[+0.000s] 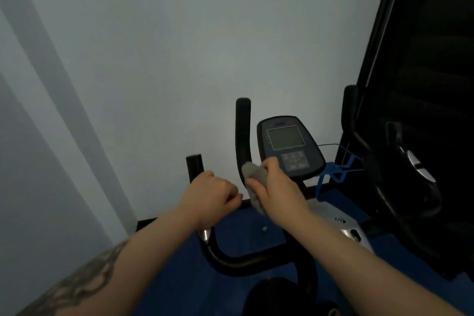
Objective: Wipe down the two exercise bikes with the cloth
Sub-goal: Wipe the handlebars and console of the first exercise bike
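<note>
Head cam, dim light. L hand [213, 194] is gripping the L handlebar [195, 165] of the near exercise bike [256, 261], fingers curled tight round the bar. R hand [275, 183] is holding the grey cloth [255, 182], bunched, and pressing it against the R handlebar [243, 131] just beside the console [288, 146]. Second bike [400, 187] is standing to the right, apart; detail probably lost in shadow. Blue bottle cage [338, 172] is sitting between them.
</note>
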A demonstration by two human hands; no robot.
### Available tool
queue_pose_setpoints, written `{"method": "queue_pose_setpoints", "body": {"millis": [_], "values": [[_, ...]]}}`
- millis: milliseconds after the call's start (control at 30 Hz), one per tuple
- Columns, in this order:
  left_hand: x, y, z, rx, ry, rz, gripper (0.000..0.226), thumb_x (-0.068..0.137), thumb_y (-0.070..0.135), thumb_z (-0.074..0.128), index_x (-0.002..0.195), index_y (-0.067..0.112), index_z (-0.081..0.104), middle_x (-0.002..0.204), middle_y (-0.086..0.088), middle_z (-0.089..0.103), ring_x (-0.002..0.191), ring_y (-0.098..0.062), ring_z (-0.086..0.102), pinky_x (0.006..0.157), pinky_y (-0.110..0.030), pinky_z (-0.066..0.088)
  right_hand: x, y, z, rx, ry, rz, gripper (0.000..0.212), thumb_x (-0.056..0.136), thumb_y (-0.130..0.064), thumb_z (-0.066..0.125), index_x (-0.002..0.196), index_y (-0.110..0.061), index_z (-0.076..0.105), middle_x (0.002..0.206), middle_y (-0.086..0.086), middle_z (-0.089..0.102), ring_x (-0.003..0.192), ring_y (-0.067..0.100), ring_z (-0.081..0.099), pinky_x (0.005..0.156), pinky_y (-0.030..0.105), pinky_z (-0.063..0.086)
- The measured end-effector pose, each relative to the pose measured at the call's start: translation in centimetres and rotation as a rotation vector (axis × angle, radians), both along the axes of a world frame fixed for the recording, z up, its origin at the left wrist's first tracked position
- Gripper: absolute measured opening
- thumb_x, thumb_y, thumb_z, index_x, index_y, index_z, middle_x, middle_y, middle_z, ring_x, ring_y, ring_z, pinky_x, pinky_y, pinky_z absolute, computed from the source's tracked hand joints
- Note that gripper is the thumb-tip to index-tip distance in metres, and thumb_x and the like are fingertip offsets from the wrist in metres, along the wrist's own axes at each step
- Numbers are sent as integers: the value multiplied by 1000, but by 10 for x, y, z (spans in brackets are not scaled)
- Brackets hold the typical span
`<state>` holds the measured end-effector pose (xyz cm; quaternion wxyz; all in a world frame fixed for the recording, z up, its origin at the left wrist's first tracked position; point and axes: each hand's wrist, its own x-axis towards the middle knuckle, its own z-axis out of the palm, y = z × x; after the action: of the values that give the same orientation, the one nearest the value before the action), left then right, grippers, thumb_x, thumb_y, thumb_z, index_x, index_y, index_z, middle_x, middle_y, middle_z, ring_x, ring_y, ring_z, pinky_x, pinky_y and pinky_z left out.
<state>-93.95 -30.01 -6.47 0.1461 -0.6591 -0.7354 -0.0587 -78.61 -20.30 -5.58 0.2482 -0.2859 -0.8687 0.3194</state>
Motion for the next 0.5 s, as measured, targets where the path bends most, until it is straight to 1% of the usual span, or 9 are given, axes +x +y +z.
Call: {"method": "queue_pose_setpoints", "body": {"millis": [67, 100, 133, 200, 233, 300, 400, 467, 500], "values": [[1, -2, -2, 33, -2, -13, 45, 92, 37, 40, 51, 23, 32, 48, 6, 43, 41, -10, 28, 68, -27, 26, -23, -1, 13, -38, 30, -23, 27, 96, -42, 54, 106, -23, 37, 96, -1, 58, 83, 17, 60, 70, 37, 51], [1, -3, -2, 44, -3, -13, 44, 92, 37, 39, 51, 23, 33, 48, 6, 47, 41, -11, 28, 67, -27, 25, -29, -2, 14, -51, 58, -53, 28, 96, -42, 55, 107, -22, 37, 99, 0, 58, 86, 19, 60, 73, 39, 52], [1, -4, -1, 53, -3, -16, 44, 92, 37, 38, 51, 23, 34, 49, 5, 50, 42, -12, 30, 67, -27, 25, -28, -5, 12, -55, 78, -78, 29, 95, -43, 55, 107, -23, 37, 101, 0, 58, 87, 18, 60, 73, 39, 52], [0, -5, -1, 77, -31, -33, 45, 92, 38, 39, 50, 23, 35, 48, 4, 52, 42, -13, 36, 67, -28, 31, -15, -11, 1, -27, 77, -100, 31, 93, -48, 55, 107, -29, 35, 101, -5, 57, 84, 13, 59, 68, 36, 51], [0, -4, -1, 89, -52, -43, 46, 92, 38, 40, 49, 24, 34, 46, 4, 51, 42, -14, 37, 68, -28, 35, -6, -11, -4, -5, 53, -104, 32, 93, -50, 54, 107, -31, 34, 100, -7, 57, 82, 11, 59, 66, 33, 50], [2, -3, -2, 118, -79, -55, 47, 91, 37, 43, 47, 24, 32, 43, 5, 47, 40, -15, 38, 67, -30, 38, 2, -6, -6, -13, -10, -97, 33, 93, -53, 53, 108, -32, 32, 97, -8, 58, 80, 10, 59, 66, 33, 50], [2, -3, -2, 179, -85, -73, 45, 84, 27, 56, 44, 22, 37, 38, 5, 43, 35, -14, 29, 57, -27, 36, -21, 5, 8, -100, -38, -84, 35, 94, -50, 53, 108, -24, 34, 99, -2, 60, 86, 18, 61, 68, 32, 46], [1, -3, -1, 165, -82, -94, 47, 81, 20, 63, 44, 23, 35, 36, 7, 40, 35, -13, 24, 55, -27, 34, -33, 4, 13, -82, -16, -93, 35, 95, -46, 54, 109, -21, 34, 101, 3, 61, 89, 23, 61, 69, 33, 46], [0, -4, 0, 161, -83, -103, 48, 81, 20, 63, 44, 24, 32, 36, 8, 37, 35, -13, 23, 55, -27, 35, -31, 4, 11, -66, 5, -77, 34, 95, -46, 54, 109, -22, 33, 100, 2, 61, 87, 22, 61, 69, 34, 47]]}}
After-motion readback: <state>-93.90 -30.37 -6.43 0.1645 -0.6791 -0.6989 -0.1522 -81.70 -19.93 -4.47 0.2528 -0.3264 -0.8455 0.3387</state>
